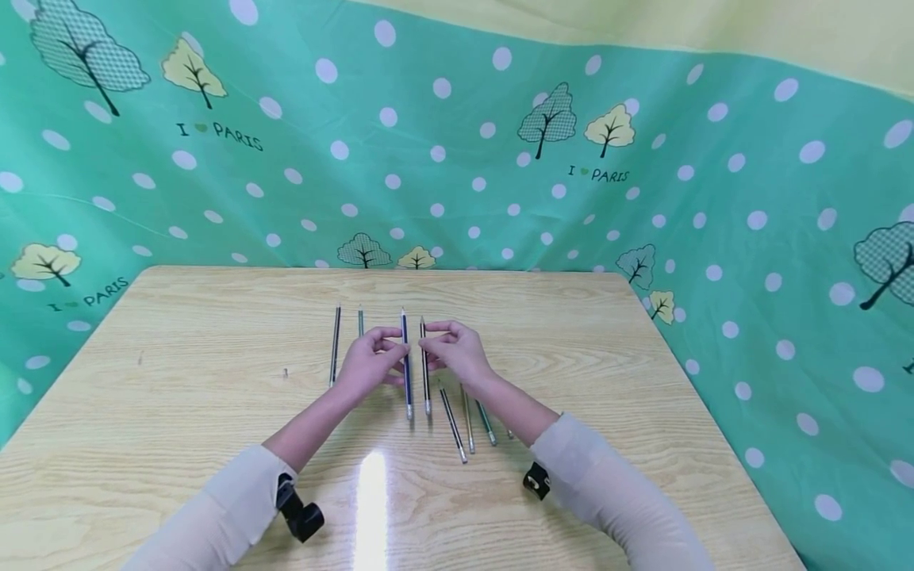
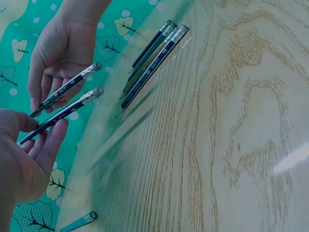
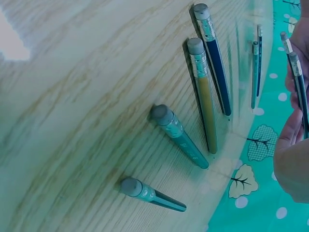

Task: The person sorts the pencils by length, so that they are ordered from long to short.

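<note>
My left hand (image 1: 373, 358) pinches a blue pencil (image 1: 408, 390) between thumb and fingers, its tip pointing away and its eraser towards me. Just to the right of it, my right hand (image 1: 460, 354) pinches a dark pencil (image 1: 427, 388) the same way. The two pencils run nearly parallel, a small gap apart, and in the left wrist view both are raised over the table. Left of my left hand lie a dark pencil (image 1: 335, 341) and a green pencil (image 1: 360, 320), partly hidden by that hand.
Near my right forearm lie a dark striped pencil (image 1: 452, 424), a yellow pencil (image 3: 206, 113), a green pencil (image 3: 186, 145) and a green-and-black pencil (image 3: 166, 200). Light glares off the wooden table (image 1: 214, 444). A green dotted cloth (image 1: 443, 159) hangs behind it.
</note>
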`<state>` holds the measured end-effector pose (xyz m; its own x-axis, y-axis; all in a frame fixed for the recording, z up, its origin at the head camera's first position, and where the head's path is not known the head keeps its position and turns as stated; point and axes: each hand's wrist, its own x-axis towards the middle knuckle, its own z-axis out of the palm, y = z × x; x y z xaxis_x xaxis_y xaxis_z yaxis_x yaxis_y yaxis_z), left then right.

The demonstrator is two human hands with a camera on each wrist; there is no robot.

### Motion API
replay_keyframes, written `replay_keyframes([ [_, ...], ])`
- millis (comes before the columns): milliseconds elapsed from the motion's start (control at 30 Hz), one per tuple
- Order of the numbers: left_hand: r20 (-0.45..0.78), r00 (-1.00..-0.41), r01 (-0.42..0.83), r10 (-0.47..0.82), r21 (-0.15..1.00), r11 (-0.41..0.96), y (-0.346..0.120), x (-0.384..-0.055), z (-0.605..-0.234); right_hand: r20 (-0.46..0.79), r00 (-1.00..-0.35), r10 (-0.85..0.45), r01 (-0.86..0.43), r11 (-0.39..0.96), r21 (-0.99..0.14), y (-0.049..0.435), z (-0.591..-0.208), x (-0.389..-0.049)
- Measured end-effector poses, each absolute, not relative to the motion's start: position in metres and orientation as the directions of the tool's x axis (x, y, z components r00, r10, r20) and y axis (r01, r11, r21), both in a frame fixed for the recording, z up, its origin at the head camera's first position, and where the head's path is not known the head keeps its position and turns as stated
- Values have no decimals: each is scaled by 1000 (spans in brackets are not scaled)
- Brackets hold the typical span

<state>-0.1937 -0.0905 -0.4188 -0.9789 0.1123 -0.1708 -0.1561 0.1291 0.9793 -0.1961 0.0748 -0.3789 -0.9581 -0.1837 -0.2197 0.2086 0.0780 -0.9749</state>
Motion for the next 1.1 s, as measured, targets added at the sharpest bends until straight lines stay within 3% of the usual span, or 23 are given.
replay_keyframes([
  [300,-164,-981,-148,98,977,154,-96,-201,-421,-217,-959,-182,205,80,-975,77,-379,-197],
  [533,-173,-982,-159,80,974,159,-100,-207,-425,-189,-971,-149,181,70,-981,79,-404,-211],
  [1100,-190,-981,-177,43,961,211,-100,-225,-430,-208,-964,-164,204,41,-978,82,-404,-213],
])
